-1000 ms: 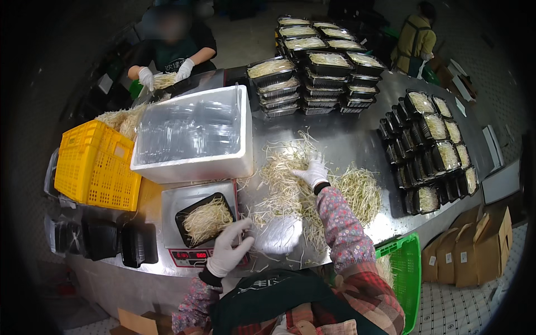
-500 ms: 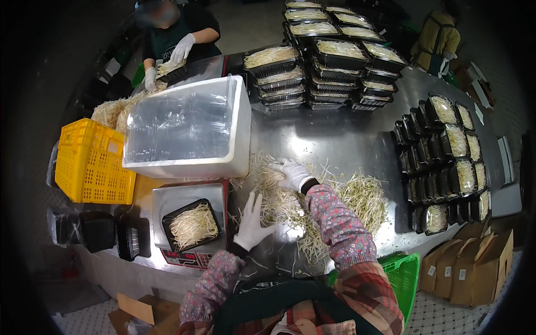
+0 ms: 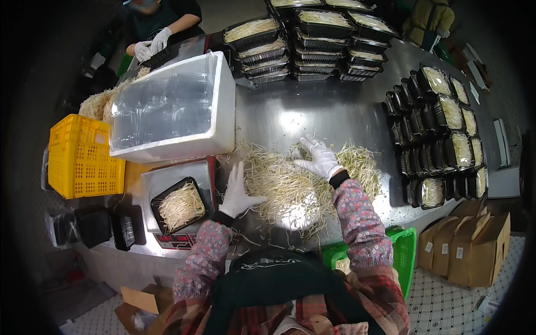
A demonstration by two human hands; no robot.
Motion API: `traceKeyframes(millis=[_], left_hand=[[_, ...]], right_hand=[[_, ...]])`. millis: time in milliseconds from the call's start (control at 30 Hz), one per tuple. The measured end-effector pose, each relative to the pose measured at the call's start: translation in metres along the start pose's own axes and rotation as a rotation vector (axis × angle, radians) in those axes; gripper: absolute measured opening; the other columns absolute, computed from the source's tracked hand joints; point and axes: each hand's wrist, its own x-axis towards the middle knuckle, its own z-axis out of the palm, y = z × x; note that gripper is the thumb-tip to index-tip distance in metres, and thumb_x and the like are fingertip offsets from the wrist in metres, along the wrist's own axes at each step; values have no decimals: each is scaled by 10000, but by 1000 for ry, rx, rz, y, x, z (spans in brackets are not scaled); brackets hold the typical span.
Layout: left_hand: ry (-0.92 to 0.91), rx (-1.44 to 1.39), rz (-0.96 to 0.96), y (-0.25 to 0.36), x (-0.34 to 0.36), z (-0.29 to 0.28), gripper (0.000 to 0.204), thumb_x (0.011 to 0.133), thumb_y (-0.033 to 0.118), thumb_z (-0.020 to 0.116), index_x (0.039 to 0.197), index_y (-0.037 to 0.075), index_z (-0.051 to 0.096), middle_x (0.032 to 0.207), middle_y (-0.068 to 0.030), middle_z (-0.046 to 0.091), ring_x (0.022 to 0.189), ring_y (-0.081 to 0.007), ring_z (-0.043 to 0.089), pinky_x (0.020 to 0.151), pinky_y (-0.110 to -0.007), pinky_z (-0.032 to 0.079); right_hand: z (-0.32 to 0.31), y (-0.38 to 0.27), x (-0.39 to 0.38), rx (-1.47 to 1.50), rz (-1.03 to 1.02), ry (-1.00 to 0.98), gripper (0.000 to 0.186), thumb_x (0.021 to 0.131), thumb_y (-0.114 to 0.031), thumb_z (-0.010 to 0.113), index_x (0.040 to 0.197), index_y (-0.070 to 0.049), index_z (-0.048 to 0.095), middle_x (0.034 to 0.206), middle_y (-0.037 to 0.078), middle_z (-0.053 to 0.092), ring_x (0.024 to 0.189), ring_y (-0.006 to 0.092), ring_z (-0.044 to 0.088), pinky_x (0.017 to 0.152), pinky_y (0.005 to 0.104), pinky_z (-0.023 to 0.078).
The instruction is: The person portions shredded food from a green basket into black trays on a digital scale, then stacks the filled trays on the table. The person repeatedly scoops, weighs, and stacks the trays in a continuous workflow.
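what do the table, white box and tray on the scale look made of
Table: metal, likely stainless steel; smooth grey sheen with bright glare spots.
White box: probably foam; matte, with thick walls.
Tray: apparently plastic, given its thin black rim; whether glossy or matte is hard to tell.

1. We're getting blown-out glare off the metal table (image 3: 262, 114), even among the sprouts (image 3: 273, 176).
2. We're catching streaky reflections on the clear plastic (image 3: 167, 106).
3. We're losing the corners to black fisheye vignetting.
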Motion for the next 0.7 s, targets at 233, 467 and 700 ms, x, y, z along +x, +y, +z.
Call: traceKeyframes(millis=[233, 467, 700], left_hand=[[-243, 433, 68, 15, -53, 60, 1351, 563, 583, 855, 1567, 96, 93, 1603, -217, 128, 1470, -436, 137, 1129, -609, 230], [31, 464, 45, 12, -40, 58, 1173, 621, 481, 852, 1530, 95, 218, 1548, -201, 261, 1371, -405, 346, 998, -574, 400], [97, 204, 191, 5, 0, 33, 412, 772, 234, 725, 1139, 109, 583, 1037, -108, 603, 950, -330, 624, 805, -428, 521]], right_hand=[[54, -59, -74, -360, -154, -352, 1136, 671, -754, 655, 1553, -174, 236, 1591, 145, 267, 1456, 331, 274, 1153, 570, 242], [73, -42, -89, -376, -193, -77, 907, 748, -432, 759, 1507, -203, 320, 1474, 112, 423, 1344, 315, 410, 1083, 534, 329], [41, -27, -57, 15, -310, 194, 465, 849, -360, 677, 1282, -209, 595, 1018, 96, 637, 950, 296, 634, 787, 416, 529]])
